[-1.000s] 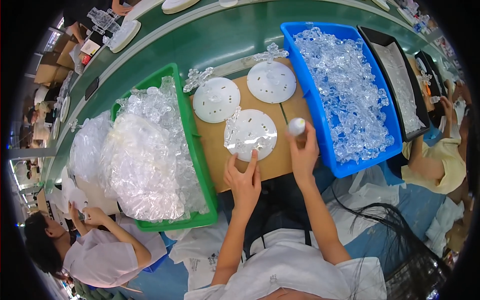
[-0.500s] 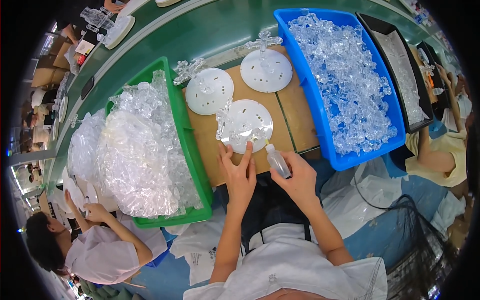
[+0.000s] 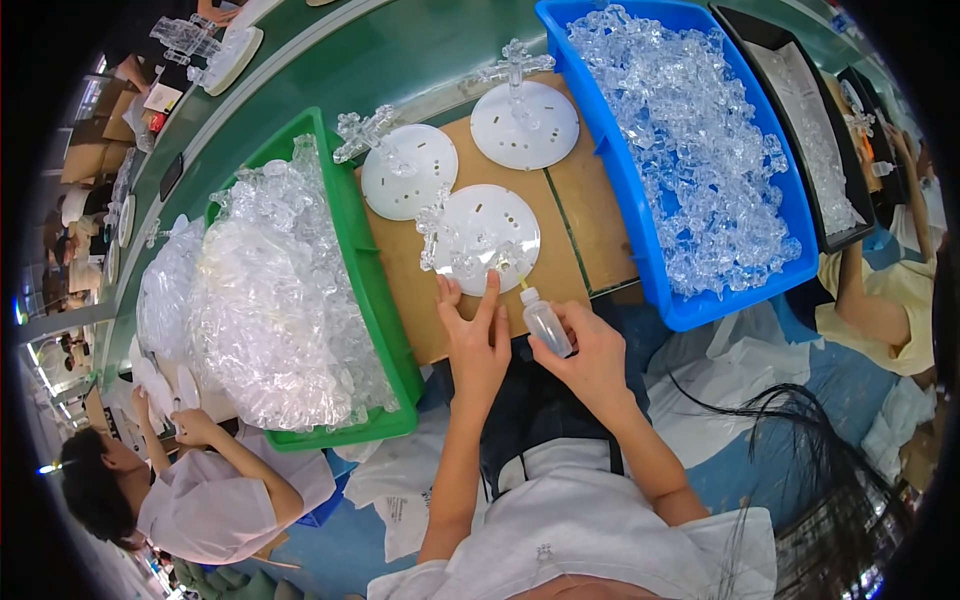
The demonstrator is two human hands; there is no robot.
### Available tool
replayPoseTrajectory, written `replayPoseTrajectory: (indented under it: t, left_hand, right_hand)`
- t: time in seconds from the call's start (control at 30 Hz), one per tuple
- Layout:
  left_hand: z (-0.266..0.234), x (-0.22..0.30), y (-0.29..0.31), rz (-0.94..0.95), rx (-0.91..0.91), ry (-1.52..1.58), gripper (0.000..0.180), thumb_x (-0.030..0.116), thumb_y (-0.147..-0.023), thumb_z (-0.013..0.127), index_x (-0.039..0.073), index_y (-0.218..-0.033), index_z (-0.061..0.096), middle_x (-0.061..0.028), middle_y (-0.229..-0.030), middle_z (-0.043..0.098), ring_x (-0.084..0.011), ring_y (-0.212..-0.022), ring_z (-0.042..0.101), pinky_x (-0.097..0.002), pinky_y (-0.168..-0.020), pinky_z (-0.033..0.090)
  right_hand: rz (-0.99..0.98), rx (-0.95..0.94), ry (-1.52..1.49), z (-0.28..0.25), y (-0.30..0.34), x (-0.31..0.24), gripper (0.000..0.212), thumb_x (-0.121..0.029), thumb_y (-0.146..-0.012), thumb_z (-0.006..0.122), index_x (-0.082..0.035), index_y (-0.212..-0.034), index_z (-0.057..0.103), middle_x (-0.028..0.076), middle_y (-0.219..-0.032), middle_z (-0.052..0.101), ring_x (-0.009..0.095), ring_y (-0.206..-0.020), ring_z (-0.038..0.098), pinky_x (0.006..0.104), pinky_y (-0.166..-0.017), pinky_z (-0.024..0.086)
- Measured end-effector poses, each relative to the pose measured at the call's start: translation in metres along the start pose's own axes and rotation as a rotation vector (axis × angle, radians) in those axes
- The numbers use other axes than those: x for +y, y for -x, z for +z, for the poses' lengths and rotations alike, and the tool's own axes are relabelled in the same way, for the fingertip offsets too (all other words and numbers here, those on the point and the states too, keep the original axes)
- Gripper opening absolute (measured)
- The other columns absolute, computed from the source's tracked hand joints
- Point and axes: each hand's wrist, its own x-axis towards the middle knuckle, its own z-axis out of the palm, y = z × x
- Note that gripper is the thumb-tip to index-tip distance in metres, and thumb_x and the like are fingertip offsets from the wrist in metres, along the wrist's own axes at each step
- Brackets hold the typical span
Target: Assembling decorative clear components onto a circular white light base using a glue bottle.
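Note:
A small clear squeeze bottle [image 3: 546,325] with a white cap and thin yellowish tip is gripped in my right hand [image 3: 592,358]. Its tip reaches the near right part of a round white disc [image 3: 507,212], close to a clear plastic fitting. My left hand [image 3: 476,345] lies at that disc's near edge, fingers apart, with one fingertip on the disc. A clear branched plastic piece [image 3: 433,232] stands at the disc's left side. Behind are two similar discs, the left one [image 3: 432,190] and the right one [image 3: 550,135], each bearing a clear branched piece.
A green bin [image 3: 375,330] on the left holds clear plastic parts and bagged pieces. To the right stand a blue bin [image 3: 640,240] full of clear parts and a black tray [image 3: 850,200]. Cardboard [image 3: 405,300] covers the work surface. A co-worker [image 3: 215,490] sits at lower left, another at right.
The whole view has shifted slightly. The bottle stays in my right hand with its tip at the near disc, and my left hand keeps its place at the disc's edge.

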Motion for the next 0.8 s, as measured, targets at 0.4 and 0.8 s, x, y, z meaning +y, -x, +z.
replayPoseTrajectory:
  t: [0.4, 0.8]
  left_hand:
    - [0.024, 0.032, -0.002, 0.030, -0.022, -0.189, 0.049, 0.009, -0.086, 0.058, 0.015, -0.134, 0.050, -0.0334, -0.121, 0.042, -0.0480, -0.115, 0.044, -0.0482, -0.099, 0.035]
    - [0.013, 0.034, -0.007, 0.041, -0.091, -0.156, 0.051, 0.004, -0.085, 0.056, 0.017, -0.135, 0.050, -0.0309, -0.112, 0.044, -0.0451, -0.115, 0.042, -0.0472, -0.099, 0.034]
  right_hand:
    - [-0.005, 0.040, -0.033, -0.021, -0.001, 0.021, 0.035, -0.017, -0.069, 0.075, -0.006, -0.100, 0.063, 0.008, -0.079, 0.063, 0.018, -0.062, 0.061, 0.0280, -0.055, 0.049]
    - [0.073, -0.018, -0.109, -0.018, 0.013, 0.013, 0.031, -0.021, -0.073, 0.071, -0.009, -0.098, 0.059, 0.009, -0.084, 0.060, 0.029, -0.076, 0.061, 0.0369, -0.064, 0.049]
